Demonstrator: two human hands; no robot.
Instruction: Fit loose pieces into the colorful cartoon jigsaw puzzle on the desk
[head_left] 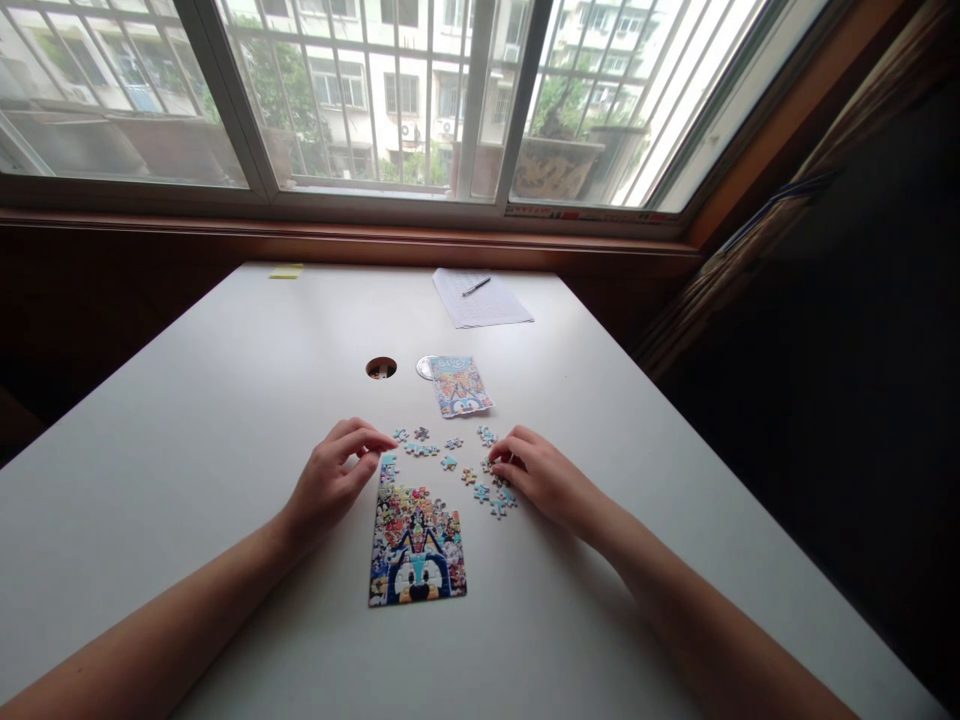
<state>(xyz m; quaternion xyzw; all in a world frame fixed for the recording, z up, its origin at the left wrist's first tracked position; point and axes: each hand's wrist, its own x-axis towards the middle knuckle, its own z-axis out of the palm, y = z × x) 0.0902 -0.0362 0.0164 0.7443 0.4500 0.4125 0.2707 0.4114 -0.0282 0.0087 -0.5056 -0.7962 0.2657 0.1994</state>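
A partly assembled jigsaw puzzle [418, 550] lies flat in front of me, showing a blue cartoon dog's face at its lower end. Its upper edge is uneven, and a narrow column rises at the left. By that column is my left hand [337, 475], fingers bent and the thumb apart from them, with no piece visible in it. My right hand [534, 468] is among loose jigsaw pieces [481, 492] to the right, thumb and fingertips drawn together at a small piece, partly hidden. More loose pieces [421, 450] are scattered above the puzzle.
Beyond the pieces lies a printed picture card [461, 385], overlapping a round silver disc [424, 368]. A cable hole [381, 369] opens in the white table [187, 420]. Farther back are paper sheets [480, 305], a pen [476, 287] and yellow sticky notes [286, 271], below a barred window.
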